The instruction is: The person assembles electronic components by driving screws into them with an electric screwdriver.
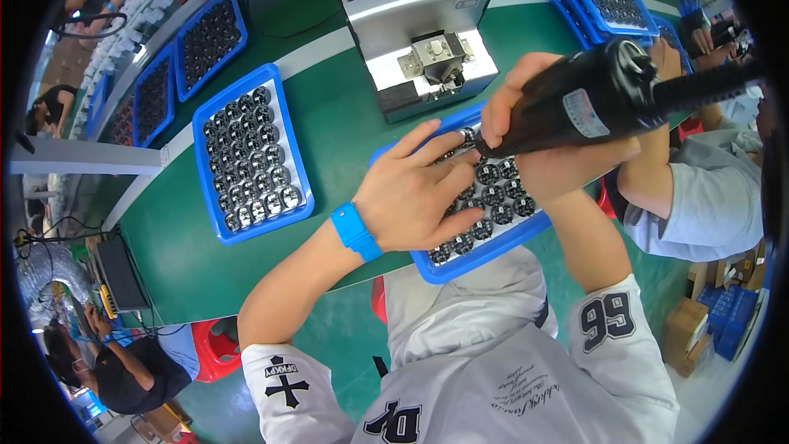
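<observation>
A long green-topped workbench point(189, 267), crossed lengthwise by a pale grey strip point(316, 51), stands over a smooth green floor point(349, 325). A light-grey metal beam point(86, 157) juts in at left, above a red plastic stool point(215, 351); brown cardboard boxes point(684, 329) sit beside blue plastic crates point(731, 325) at lower right.

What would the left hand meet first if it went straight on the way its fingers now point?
Most likely the nose end of the black electric screwdriver held in the right hand, just ahead of the left hand, though depth is hard to judge.
</observation>
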`<state>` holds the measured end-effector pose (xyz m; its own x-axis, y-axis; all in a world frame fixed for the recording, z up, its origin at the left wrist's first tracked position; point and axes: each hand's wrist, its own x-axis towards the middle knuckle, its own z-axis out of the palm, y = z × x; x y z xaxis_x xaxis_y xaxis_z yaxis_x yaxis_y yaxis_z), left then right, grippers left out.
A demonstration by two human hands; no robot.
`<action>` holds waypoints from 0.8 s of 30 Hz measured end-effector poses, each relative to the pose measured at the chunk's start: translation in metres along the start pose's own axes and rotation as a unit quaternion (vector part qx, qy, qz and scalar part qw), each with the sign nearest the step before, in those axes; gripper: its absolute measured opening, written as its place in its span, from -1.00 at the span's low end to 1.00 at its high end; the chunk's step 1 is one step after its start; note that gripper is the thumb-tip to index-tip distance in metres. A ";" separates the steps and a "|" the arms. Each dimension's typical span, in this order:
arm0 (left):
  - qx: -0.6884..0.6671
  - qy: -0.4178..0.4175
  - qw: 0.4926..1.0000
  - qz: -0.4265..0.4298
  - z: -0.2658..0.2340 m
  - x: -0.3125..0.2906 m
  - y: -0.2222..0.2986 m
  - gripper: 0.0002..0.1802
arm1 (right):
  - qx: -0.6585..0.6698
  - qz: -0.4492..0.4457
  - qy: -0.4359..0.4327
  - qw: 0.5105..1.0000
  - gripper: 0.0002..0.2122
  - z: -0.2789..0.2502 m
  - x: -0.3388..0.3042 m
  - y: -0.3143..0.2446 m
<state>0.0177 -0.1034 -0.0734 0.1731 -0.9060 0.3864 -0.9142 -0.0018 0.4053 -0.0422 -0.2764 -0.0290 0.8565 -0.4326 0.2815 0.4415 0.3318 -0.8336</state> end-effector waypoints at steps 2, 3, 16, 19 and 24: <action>0.008 0.006 1.000 -0.002 0.001 -0.003 -0.001 -0.51 | -0.121 0.000 -0.016 0.993 0.18 0.009 0.006 -0.012; 0.012 0.010 1.000 -0.003 0.001 -0.004 -0.002 -0.51 | -0.241 0.000 -0.027 0.970 0.17 0.011 0.009 -0.017; -0.040 0.026 0.999 -0.014 0.003 -0.004 -0.004 -0.45 | 0.268 -0.070 -0.204 0.939 -0.20 0.090 0.095 -0.029; -0.053 0.044 0.998 -0.014 0.005 -0.005 -0.005 -0.44 | 0.243 -0.042 -0.213 0.945 -0.22 0.085 0.094 -0.025; -0.043 0.029 0.999 -0.016 0.001 -0.003 -0.003 -0.49 | 0.015 -0.072 -0.124 0.990 -0.23 0.081 0.092 -0.021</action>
<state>0.0199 -0.1016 -0.0770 0.2247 -0.8796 0.4193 -0.8734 0.0089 0.4868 0.0485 -0.2548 0.0532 0.8221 -0.2598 0.5067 0.5679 0.3088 -0.7630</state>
